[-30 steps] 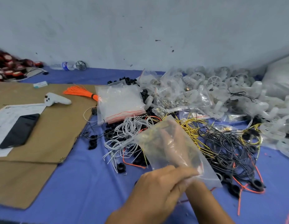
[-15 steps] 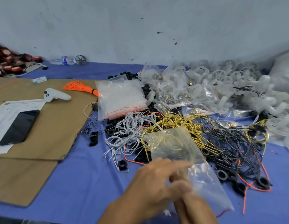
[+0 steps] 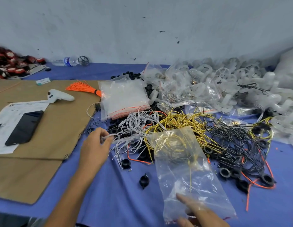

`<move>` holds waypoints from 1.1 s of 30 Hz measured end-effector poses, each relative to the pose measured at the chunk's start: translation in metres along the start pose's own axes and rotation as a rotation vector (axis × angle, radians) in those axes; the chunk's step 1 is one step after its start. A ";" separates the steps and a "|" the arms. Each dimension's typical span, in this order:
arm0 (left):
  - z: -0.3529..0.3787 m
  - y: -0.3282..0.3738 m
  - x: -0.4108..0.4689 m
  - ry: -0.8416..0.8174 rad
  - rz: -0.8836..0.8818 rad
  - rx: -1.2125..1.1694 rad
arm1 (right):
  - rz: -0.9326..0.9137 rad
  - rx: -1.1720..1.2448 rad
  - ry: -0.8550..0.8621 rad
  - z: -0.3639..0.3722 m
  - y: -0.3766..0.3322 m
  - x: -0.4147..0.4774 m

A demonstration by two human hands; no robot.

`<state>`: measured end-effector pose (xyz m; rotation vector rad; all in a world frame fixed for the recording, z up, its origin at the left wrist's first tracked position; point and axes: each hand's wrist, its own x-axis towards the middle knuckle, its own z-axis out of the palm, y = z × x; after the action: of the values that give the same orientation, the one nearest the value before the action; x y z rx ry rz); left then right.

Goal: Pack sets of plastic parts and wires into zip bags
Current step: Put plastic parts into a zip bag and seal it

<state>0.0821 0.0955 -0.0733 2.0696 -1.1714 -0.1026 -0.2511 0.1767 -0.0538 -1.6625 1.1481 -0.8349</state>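
Note:
A clear zip bag (image 3: 188, 171) with yellow wire inside lies across the wire pile, its mouth toward me. My right hand (image 3: 198, 213) holds the bag at its near end, one finger inside the opening. My left hand (image 3: 95, 145) has reached left and pinches the end of a white wire (image 3: 124, 138) from the white wire bundle (image 3: 136, 123). Yellow wires (image 3: 178, 122) and black wires (image 3: 232, 140) lie tangled beyond the bag. Black plastic parts (image 3: 143, 180) are scattered on the blue cloth.
A stack of empty zip bags (image 3: 124, 97) sits behind the wires. White plastic wheels and bagged parts (image 3: 224, 89) pile up at the right. Cardboard (image 3: 57, 122) at the left carries a phone (image 3: 24, 126), papers, a white controller (image 3: 58, 96) and an orange wire bundle (image 3: 83, 87).
My left hand has let go of the bag and moved left to the white wires. The bag now lies lower over the pile, held by my right hand alone.

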 end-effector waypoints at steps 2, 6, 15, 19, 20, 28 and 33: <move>-0.011 0.013 -0.004 0.041 -0.038 -0.238 | 0.058 -0.139 -0.033 0.004 -0.006 0.012; -0.045 0.057 -0.022 0.060 -0.038 -0.774 | 0.063 -0.067 -0.046 -0.006 -0.016 0.014; -0.066 0.137 -0.115 -0.427 -0.100 -1.128 | 0.251 0.740 -0.254 -0.012 -0.052 0.056; -0.059 0.149 -0.136 -0.409 -0.075 -1.044 | 0.071 0.898 -0.482 -0.018 -0.043 0.058; -0.058 0.151 -0.139 -0.367 -0.007 -0.988 | 0.033 0.929 -0.524 -0.020 -0.043 0.058; -0.052 0.152 -0.132 -0.190 0.586 -0.524 | 0.264 0.989 -0.213 -0.017 -0.056 0.069; -0.062 0.144 -0.122 -0.466 0.548 -0.659 | 0.231 1.028 -0.273 -0.033 -0.056 0.073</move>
<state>-0.0657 0.1800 0.0290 1.1316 -1.6670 -0.6383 -0.2383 0.1062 0.0124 -0.7361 0.5272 -0.8082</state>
